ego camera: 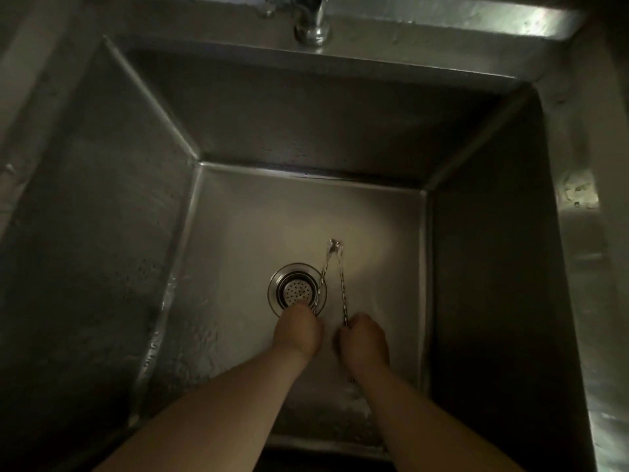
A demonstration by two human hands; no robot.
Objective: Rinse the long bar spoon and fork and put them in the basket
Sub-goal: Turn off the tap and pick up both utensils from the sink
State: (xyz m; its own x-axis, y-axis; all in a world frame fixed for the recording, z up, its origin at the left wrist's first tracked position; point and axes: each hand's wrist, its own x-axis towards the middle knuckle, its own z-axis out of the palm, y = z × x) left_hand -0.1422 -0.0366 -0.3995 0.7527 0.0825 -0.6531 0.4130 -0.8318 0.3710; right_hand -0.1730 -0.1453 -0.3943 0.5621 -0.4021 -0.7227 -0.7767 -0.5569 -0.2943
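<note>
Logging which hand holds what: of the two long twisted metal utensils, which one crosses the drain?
The twisted metal utensil in the left hand crosses the round strainer drain; the right hand's utensil stays clear.

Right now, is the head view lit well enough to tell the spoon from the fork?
Head view: dim, with a bright patch on the sink floor and dark side walls. Each hand, left hand and right hand, grips a twisted utensil shaft; the tips meet blurred, so I cannot tell them apart. Wide-angle distortion bows the rim; glare on the faucet.
</note>
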